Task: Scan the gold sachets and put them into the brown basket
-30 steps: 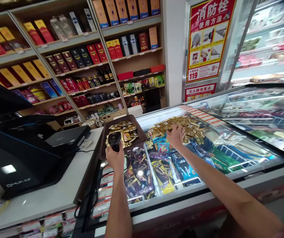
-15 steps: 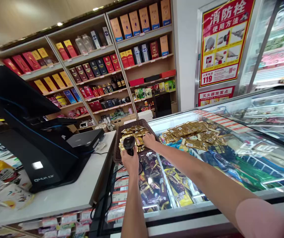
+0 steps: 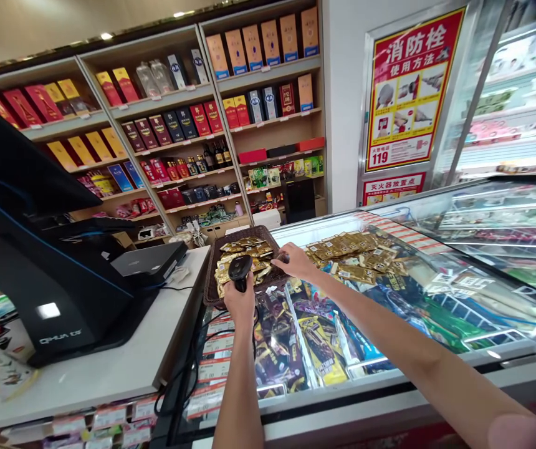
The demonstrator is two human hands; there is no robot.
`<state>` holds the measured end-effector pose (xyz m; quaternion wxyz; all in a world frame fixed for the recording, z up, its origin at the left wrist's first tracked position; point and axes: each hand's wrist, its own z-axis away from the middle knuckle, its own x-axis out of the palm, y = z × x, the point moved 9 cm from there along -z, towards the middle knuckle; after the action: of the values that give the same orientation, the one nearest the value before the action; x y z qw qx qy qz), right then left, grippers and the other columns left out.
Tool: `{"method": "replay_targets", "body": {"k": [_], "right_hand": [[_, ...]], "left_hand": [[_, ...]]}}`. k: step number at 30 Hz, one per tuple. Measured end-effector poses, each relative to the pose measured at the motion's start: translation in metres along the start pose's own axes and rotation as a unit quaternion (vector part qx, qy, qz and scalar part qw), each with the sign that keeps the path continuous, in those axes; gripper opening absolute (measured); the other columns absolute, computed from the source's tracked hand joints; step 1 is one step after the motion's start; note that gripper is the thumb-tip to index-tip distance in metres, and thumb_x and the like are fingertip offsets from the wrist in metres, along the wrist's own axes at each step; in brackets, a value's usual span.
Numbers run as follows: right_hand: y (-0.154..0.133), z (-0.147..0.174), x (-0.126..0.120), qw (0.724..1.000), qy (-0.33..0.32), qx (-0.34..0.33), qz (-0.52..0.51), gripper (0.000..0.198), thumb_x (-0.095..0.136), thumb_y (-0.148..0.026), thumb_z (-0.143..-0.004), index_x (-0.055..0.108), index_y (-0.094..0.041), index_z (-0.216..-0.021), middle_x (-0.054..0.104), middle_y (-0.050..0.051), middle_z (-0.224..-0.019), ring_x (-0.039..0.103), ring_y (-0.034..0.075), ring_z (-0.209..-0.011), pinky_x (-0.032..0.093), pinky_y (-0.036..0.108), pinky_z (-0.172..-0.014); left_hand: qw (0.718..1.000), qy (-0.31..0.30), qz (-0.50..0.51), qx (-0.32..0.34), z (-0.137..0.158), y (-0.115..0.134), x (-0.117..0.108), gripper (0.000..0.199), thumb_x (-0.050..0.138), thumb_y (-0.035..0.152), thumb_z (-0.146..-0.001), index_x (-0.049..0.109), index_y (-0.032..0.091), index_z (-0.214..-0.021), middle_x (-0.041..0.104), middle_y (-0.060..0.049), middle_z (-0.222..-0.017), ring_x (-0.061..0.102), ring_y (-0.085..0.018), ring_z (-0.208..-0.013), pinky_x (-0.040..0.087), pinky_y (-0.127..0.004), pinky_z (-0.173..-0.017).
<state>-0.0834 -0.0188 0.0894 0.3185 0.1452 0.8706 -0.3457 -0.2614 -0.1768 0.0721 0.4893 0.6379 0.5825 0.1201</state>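
Barcode scanner (image 3: 240,268) in left hand (image 3: 240,302), fingers closed round handle, above gold packets (image 3: 248,244) in wicker basket (image 3: 210,275). Right hand (image 3: 296,262) half-curled at basket's right side; small dark bit (image 3: 285,257) at fingertips, can't tell what or whether gripped. Probably mid-scan; next move calls for a packet code facing scanner. Packets behind scanner hidden.

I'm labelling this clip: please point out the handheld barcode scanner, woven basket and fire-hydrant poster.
Handheld barcode scanner (image 3: 240,266): head view, top of its black head.
Woven basket (image 3: 210,277): head view, wall at picture left.
Fire-hydrant poster (image 3: 412,95): head view, middle of the printed sheet.
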Motion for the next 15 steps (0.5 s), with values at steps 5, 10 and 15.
{"method": "replay_targets", "body": {"k": [5,10,15], "right_hand": [[0.050,0.041,-0.049,0.989,0.128,0.049,-0.055,0.025,0.063,-0.041,-0.085,0.058,-0.018,-0.093,0.057,0.010,-0.103,0.056,0.025,-0.100,0.044,0.037,-0.089],[0.106,0.075,-0.066,0.939,0.252,0.180,-0.153,0.047,0.073,-0.048,-0.073,0.062,-0.017,-0.107,0.046,0.018,-0.132,0.053,0.029,-0.111,0.046,0.041,-0.090],[0.136,0.081,-0.050,0.869,0.245,0.238,-0.357,0.047,0.071,-0.061,-0.069,0.067,-0.018,-0.089,0.065,0.011,-0.106,0.059,0.025,-0.095,0.046,0.036,-0.078]], "left_hand": [[0.998,-0.026,0.053,0.017,0.006,0.008,0.010,0.039,0.064,0.059,-0.076,0.065,0.020,-0.079,0.063,-0.006,-0.073,0.067,-0.026,-0.078,0.051,-0.033,-0.066],[0.992,-0.066,0.106,-0.002,0.015,0.013,0.021,0.041,0.068,0.060,-0.074,0.064,0.019,-0.081,0.061,-0.002,-0.068,0.065,-0.020,-0.061,0.050,-0.030,-0.056],[0.977,-0.105,0.183,-0.045,0.024,0.018,0.032,0.047,0.070,0.061,-0.073,0.065,0.017,-0.090,0.061,0.000,-0.064,0.059,-0.015,-0.049,0.048,-0.027,-0.048]]}}
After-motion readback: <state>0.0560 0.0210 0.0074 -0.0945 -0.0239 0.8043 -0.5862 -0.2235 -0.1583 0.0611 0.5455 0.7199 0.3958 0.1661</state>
